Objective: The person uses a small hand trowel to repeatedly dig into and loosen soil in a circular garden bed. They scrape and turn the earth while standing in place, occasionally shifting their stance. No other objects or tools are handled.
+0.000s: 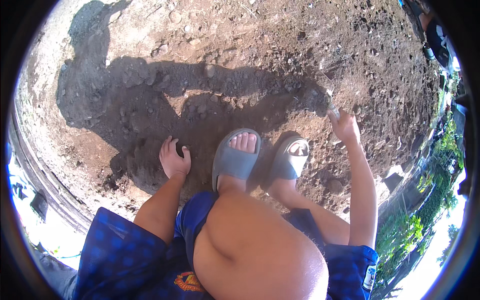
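Note:
My right hand (345, 125) is closed around the pale handle of a hand tool (333, 108), out to the right of my feet. The tool's thin metal end points away from me over the brown soil (378, 86); its exact kind cannot be told. My left hand (174, 157) is left of my feet, palm down with its fingers spread, low over shaded soil or resting on it, and holds nothing that shows. Between the hands are my feet in grey slide sandals (236, 157). My body's shadow covers much of the soil in front.
Small stones (210, 70) and clods lie about in the soil. Curved wooden boards or a ledge (48, 180) edge the ground at the left. Green plants (408, 232) grow beyond the right edge. At the upper right rim another person (437, 41) is partly seen.

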{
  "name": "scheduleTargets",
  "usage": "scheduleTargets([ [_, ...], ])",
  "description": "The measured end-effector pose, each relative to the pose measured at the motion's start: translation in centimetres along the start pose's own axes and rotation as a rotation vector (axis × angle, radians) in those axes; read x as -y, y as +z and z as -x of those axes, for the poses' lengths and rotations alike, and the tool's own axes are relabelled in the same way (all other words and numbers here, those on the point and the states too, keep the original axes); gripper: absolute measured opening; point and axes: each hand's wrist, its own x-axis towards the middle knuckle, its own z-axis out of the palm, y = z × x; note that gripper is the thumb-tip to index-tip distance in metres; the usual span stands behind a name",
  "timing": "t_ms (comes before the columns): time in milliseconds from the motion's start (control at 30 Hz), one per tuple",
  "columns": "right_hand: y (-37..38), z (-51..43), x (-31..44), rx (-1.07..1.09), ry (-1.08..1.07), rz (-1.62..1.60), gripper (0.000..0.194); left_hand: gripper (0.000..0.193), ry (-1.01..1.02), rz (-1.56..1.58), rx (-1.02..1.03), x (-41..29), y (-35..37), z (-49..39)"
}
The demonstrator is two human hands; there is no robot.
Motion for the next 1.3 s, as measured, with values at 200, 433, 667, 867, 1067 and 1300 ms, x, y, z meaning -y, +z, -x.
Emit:
scheduleTargets([
  [200,1.4,-0.4,-0.4,-0.122,0.023,-0.491,0.062,0.042,0.007,0.008,-0.003,0.0,0.0,0.1],
  [433,2.0,0.4,1.0,0.149,0.08,-0.184,0.072,0.042,0.001,0.01,0.001,-0.1,-0.2,0.2],
  [667,1.3,1.4,2.5,0.17,0.139,-0.172,0.038,0.041,0.008,0.023,-0.015,0.2,0.0,0.2],
  [867,1.1,1.6,2.7,0.179,0.145,-0.161,0.031,0.041,0.009,0.023,-0.026,0.0,-0.1,0.1],
  [1067,1.3,1.5,2.4,0.224,0.232,-0.269,0.031,0.041,0.004,0.03,-0.026,-0.1,-0.3,0.1],
  [1300,0.7,2.4,2.1,0.116,0.088,-0.163,0.029,0.041,-0.011,0.018,-0.027,-0.2,-0.4,0.1],
])
